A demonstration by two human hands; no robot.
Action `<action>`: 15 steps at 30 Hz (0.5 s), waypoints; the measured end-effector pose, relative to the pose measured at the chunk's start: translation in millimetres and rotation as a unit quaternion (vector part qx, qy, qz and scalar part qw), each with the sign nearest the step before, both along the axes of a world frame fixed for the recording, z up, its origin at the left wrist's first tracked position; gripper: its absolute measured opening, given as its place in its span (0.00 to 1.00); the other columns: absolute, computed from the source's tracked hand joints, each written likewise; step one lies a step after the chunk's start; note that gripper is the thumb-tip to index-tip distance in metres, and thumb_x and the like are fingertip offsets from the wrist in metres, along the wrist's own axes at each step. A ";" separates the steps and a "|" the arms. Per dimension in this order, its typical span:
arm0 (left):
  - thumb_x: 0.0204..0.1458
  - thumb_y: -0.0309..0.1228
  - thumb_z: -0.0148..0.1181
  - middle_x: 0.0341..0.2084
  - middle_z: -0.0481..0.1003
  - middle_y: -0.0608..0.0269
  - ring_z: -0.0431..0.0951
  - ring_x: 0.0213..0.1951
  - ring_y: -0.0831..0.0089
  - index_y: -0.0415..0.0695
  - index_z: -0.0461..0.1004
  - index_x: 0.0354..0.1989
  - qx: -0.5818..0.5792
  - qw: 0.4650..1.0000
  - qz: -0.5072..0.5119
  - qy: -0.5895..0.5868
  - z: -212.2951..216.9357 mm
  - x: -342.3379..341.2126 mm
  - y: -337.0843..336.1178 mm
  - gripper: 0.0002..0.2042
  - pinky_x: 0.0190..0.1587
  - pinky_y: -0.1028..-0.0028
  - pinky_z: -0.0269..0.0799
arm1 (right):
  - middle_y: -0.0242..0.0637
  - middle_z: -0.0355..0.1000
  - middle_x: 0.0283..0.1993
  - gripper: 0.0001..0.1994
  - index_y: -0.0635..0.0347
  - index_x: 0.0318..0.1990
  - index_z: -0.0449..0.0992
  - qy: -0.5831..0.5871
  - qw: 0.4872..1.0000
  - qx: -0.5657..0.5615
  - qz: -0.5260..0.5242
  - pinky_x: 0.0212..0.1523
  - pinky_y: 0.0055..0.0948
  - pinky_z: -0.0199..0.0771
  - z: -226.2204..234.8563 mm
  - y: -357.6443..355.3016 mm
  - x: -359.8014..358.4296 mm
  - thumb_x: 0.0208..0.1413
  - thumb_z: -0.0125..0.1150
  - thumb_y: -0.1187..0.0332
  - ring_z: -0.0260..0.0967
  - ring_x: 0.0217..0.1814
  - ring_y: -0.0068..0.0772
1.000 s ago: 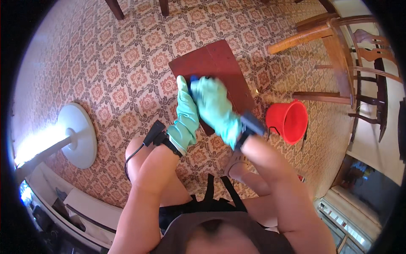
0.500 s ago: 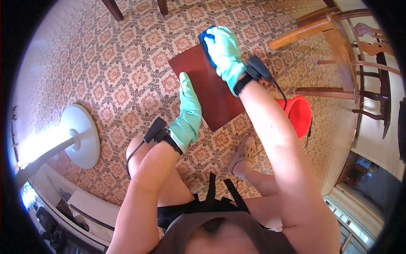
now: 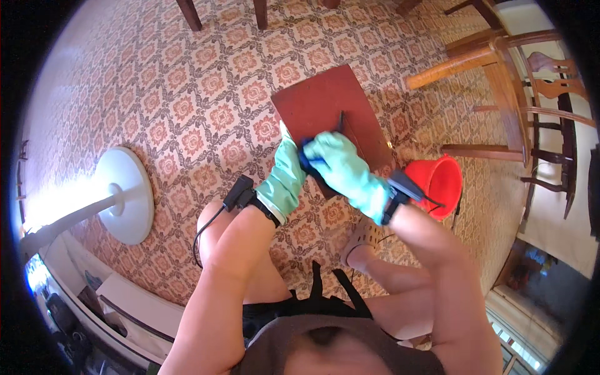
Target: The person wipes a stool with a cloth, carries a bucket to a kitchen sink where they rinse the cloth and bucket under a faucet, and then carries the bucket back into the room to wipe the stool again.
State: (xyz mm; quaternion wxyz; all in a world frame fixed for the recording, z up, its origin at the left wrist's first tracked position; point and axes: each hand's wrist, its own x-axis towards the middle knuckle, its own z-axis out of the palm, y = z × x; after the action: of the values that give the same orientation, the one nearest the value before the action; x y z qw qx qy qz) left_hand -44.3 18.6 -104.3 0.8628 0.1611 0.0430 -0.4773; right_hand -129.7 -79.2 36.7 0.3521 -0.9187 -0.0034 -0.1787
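A small reddish-brown wooden table top [image 3: 322, 106] stands on the patterned floor below me. My left hand [image 3: 284, 178], in a light green rubber glove, rests flat against the top's near left edge. My right hand [image 3: 340, 169], gloved the same way, is closed on a dark blue cloth [image 3: 304, 157] pressed on the top's near part. A dark streak [image 3: 340, 122] runs on the wood just beyond the cloth. Black wrist devices sit on both forearms.
A red bucket [image 3: 437, 181] stands on the floor right of the table top. Wooden chairs [image 3: 500, 81] stand at the upper right. A white round lamp base [image 3: 128, 194] with its pole lies to the left. Furniture legs [image 3: 187, 12] show at the top.
My right hand with the cloth went out to the top's far edge and has come back to the near part. My left hand stayed on the left edge.
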 end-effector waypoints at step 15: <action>0.66 0.46 0.45 0.52 0.74 0.66 0.75 0.50 0.70 0.49 0.69 0.58 -0.214 0.974 0.059 0.036 -18.6 0.4 -6.5 0.19 0.55 0.69 0.71 | 0.43 0.76 0.35 0.05 0.60 0.32 0.79 0.011 0.992 0.042 -0.115 0.41 0.45 0.73 -6.2 17.2 69.5 0.47 0.65 0.70 0.73 0.38 0.50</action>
State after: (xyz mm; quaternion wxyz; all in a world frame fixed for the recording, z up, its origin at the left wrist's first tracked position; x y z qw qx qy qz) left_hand -43.9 12.1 -122.9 0.9017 -0.0479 -0.0196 -0.4294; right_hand -60.2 -62.0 30.5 0.3673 -0.8996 0.1133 -0.2073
